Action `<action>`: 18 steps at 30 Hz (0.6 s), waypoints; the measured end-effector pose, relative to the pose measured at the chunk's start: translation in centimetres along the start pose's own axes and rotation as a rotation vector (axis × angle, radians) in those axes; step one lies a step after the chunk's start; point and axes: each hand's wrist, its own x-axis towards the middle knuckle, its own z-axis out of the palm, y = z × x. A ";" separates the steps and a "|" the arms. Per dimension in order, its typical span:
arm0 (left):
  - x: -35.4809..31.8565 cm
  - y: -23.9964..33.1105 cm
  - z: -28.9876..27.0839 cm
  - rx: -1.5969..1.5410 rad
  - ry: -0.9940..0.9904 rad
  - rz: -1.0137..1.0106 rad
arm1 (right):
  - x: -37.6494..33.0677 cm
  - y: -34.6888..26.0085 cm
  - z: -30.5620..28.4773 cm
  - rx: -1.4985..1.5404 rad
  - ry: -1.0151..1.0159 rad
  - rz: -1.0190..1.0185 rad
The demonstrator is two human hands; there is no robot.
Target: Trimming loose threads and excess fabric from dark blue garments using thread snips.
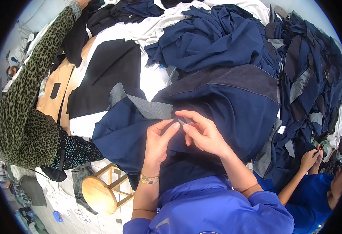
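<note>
Across my lap and the table edge lies a navy garment (233,101) with a darker panel and a grey fabric band (149,108). My left hand (158,142), with a gold-toned watch (149,179) at the wrist, pinches the garment's grey edge between thumb and forefinger. Close beside it, my right hand (206,134) has its thumb and fingers drawn together at the same spot. A small red thing (194,126) shows among the right fingers; its kind is mostly hidden. A little grey tip (182,121) shows between the two hands.
Bunched navy cloth (217,37) is heaped ahead, and more navy garments (311,74) hang at the right. A black cloth piece (106,76) lies left. A person in a leopard-print sleeve (42,58) reaches across there. Below is a wooden stool (99,195); another person's hands (310,159) work at right.
</note>
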 end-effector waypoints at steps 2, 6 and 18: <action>-0.1 -0.1 0.0 0.000 0.005 0.009 | -0.1 0.2 0.0 -0.016 -0.009 -0.013; -0.1 -0.3 -0.1 0.035 0.010 0.035 | -0.2 -0.2 -0.2 0.094 -0.064 0.064; 0.4 -0.1 0.3 0.069 0.022 0.027 | 0.2 1.3 -0.4 0.396 0.054 0.145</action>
